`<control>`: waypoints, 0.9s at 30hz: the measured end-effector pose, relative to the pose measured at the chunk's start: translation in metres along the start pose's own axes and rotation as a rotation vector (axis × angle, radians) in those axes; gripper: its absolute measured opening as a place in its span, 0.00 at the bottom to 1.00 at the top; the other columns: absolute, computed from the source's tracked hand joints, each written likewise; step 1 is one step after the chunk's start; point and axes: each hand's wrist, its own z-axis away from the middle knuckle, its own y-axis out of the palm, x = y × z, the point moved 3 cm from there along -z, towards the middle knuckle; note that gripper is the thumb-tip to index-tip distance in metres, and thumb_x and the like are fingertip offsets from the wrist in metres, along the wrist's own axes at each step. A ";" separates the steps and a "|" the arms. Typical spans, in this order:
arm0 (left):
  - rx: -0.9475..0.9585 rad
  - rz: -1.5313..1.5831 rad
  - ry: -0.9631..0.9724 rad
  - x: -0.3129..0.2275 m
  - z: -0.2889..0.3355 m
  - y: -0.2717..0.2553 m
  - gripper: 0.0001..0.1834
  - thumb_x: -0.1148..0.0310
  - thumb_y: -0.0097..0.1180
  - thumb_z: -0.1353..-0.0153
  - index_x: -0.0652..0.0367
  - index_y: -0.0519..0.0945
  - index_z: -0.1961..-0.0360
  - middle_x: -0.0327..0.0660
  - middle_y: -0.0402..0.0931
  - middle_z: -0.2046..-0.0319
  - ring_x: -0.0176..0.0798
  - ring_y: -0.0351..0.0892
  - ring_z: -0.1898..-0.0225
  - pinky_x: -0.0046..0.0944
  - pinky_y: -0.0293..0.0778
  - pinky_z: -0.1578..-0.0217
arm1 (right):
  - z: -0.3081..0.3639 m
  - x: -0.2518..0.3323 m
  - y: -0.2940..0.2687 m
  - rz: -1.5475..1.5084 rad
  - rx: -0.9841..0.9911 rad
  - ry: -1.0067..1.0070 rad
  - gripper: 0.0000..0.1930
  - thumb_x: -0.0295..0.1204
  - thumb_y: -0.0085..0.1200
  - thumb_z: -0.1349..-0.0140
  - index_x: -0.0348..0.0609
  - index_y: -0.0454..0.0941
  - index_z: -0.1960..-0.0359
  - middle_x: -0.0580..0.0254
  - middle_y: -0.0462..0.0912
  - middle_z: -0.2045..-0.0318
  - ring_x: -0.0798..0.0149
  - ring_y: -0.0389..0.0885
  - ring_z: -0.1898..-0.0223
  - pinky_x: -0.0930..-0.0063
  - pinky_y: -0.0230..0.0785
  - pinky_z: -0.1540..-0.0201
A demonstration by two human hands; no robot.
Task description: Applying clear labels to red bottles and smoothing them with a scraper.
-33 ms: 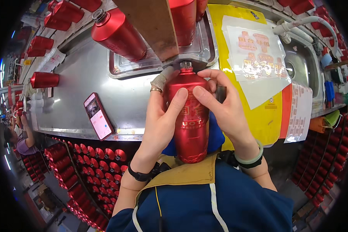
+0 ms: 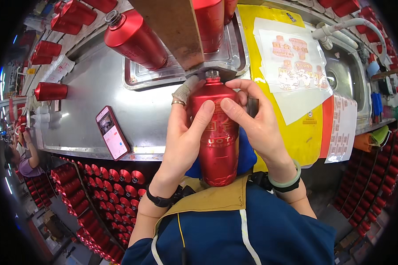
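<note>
A shiny red bottle (image 2: 219,154) with gold lettering is held in front of my body, its bare threaded neck pointing away from me. My left hand (image 2: 185,128) is closed around its left side, thumb pressed on the front; pale cloth covers a finger. From the right, my right hand (image 2: 256,119) grips it, thumb lying on the lettering and index finger reaching toward the shoulder. A small dark piece (image 2: 252,107) shows by the right fingers; its kind I cannot make out. Just beyond the neck stands a brown upright post (image 2: 174,31) with a metal foot.
Red bottles (image 2: 135,42) stand on a metal tray (image 2: 132,79) behind the post. A phone (image 2: 112,132) lies on the steel bench at left. Printed transfer sheets (image 2: 292,57) rest on a yellow sheet (image 2: 296,137) beside a sink (image 2: 347,75). Racks of red bottles (image 2: 115,190) sit below; a person (image 2: 28,161) is far left.
</note>
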 end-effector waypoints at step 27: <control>0.089 0.123 -0.048 0.007 -0.004 -0.006 0.27 0.66 0.46 0.23 0.60 0.59 0.27 0.46 0.66 0.33 0.37 0.68 0.35 0.40 0.66 0.34 | -0.004 0.062 -0.021 0.902 -0.145 -0.668 0.14 0.17 0.49 0.37 0.38 0.80 0.51 0.48 0.83 0.60 0.46 0.81 0.56 0.60 0.73 0.52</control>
